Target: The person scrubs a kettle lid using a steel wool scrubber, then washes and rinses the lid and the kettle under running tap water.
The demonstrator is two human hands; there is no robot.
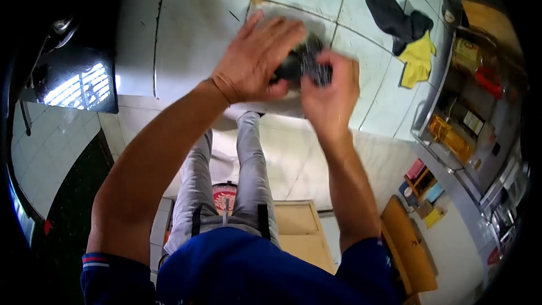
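Both of my hands meet at a dark, roundish object point(306, 61) with fine pale streaks, just above the white tiled counter. Motion blurs it, and I cannot make out its kind. My left hand point(259, 56) is around its left side, with the fingers stretched along the far side and the thumb on the near side. On the right, my right hand point(337, 87) grips it with bent fingers and thumb. Part of the object is hidden behind the fingers.
A pair of gloves, dark grey and yellow point(418, 59), lies on the tiled counter point(197, 39) to the right. Beyond them stands a metal-framed rack or tray point(446, 82) with packets and bottles. At the left is a black glossy surface with a knob point(61, 25).
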